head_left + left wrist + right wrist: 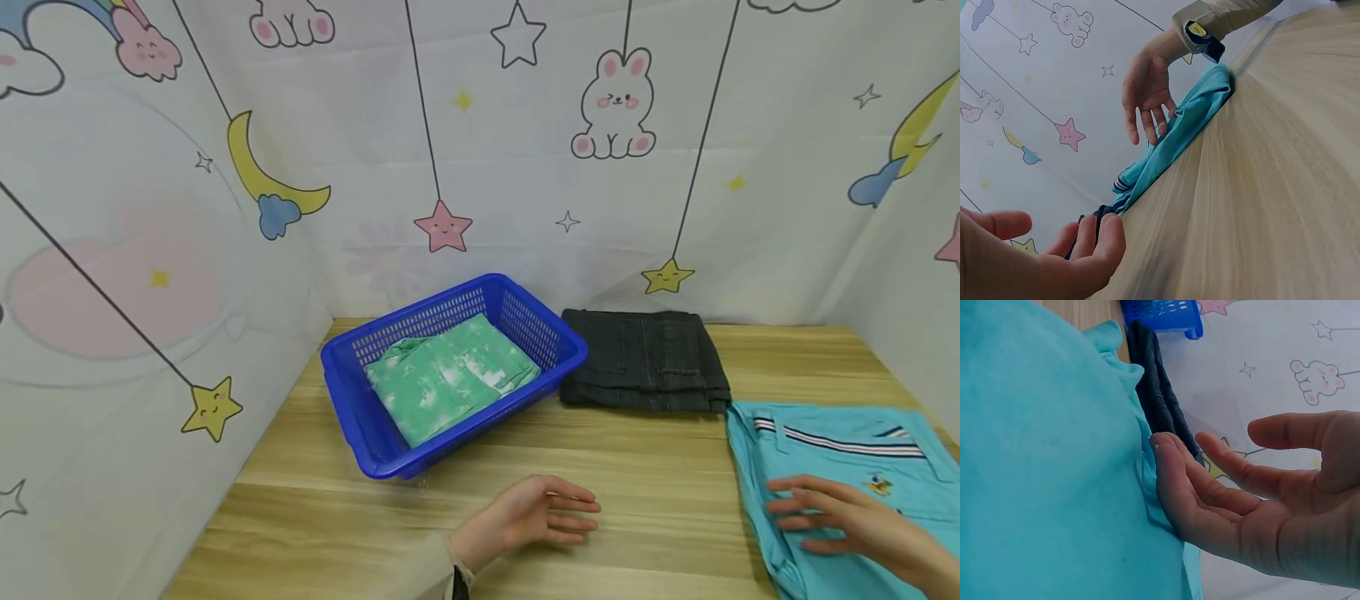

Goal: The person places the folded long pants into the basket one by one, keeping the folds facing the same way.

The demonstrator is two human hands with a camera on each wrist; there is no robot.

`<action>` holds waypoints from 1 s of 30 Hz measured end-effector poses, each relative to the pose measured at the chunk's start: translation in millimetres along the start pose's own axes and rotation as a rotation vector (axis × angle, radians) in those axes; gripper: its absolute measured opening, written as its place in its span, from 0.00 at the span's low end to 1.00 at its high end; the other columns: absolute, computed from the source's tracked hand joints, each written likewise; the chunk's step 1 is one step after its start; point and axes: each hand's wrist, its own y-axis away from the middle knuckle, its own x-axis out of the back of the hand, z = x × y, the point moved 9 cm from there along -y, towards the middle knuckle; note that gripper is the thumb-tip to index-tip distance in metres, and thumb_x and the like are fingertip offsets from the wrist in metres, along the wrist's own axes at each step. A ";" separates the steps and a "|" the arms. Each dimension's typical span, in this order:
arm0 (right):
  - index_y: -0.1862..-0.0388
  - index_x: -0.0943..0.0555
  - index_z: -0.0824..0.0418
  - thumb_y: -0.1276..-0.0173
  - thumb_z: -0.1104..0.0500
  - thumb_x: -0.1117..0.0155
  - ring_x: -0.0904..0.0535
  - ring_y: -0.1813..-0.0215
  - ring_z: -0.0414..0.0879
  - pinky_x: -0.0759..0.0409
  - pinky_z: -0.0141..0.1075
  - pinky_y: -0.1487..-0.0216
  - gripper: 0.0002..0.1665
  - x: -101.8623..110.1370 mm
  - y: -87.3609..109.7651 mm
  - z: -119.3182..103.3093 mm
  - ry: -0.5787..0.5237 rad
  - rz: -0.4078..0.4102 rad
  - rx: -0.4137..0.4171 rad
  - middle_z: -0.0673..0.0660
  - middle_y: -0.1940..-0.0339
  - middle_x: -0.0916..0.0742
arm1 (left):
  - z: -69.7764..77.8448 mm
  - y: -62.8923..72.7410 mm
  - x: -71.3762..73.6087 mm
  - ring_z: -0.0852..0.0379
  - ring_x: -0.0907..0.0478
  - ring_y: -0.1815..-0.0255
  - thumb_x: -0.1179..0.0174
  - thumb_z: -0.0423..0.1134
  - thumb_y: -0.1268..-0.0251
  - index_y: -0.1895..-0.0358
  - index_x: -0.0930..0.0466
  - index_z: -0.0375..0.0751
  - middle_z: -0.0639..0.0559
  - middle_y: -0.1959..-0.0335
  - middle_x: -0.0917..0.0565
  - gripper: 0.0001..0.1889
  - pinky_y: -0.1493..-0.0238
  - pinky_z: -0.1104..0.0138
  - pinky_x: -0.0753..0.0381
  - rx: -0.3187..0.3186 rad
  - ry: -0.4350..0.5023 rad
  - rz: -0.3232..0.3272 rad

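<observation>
My left hand [528, 512] hovers over the middle of the wooden table with its fingers loosely bent and nothing in them. Off to the right, my right hand [847, 521] is over a light blue garment [840, 467] with a striped band and a small embroidered motif. In the right wrist view, the fingertips [1169, 459] come close to the blue cloth; whether they touch it I cannot tell. Folded dark jeans [645, 362] lie behind, between the garment and a blue plastic basket [360, 437]. A folded green-and-white tie-dye cloth [457, 375] lies inside the basket.
The wooden table [300, 533] meets a white cloth backdrop [517, 167] printed with stars, moons and rabbits. This backdrop rises at the rear and on both sides. The basket stands at an angle near the back left, its right corner close to the jeans.
</observation>
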 end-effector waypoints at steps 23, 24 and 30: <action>0.34 0.50 0.73 0.29 0.43 0.64 0.22 0.51 0.49 0.25 0.46 0.49 0.40 20.1 9.0 21.1 -0.019 0.102 -0.060 0.58 0.46 0.22 | -7.7 -19.9 -25.6 0.37 0.33 0.41 0.58 0.36 0.37 0.41 0.35 0.26 0.34 0.42 0.30 0.23 0.39 0.48 0.37 0.057 0.110 0.005; 0.34 0.50 0.73 0.29 0.43 0.64 0.22 0.51 0.49 0.25 0.46 0.48 0.40 20.7 9.0 21.9 -0.022 0.102 -0.060 0.58 0.46 0.22 | -7.9 -20.8 -25.6 0.37 0.33 0.41 0.57 0.36 0.37 0.42 0.35 0.26 0.34 0.42 0.30 0.23 0.39 0.48 0.37 0.057 0.116 0.010; 0.34 0.48 0.71 0.29 0.44 0.63 0.21 0.52 0.43 0.25 0.45 0.48 0.37 24.9 10.5 26.4 -0.059 0.089 -0.046 0.53 0.47 0.21 | -10.0 -25.9 -25.5 0.34 0.33 0.42 0.57 0.35 0.39 0.43 0.33 0.25 0.32 0.43 0.29 0.22 0.39 0.47 0.37 0.047 0.125 0.053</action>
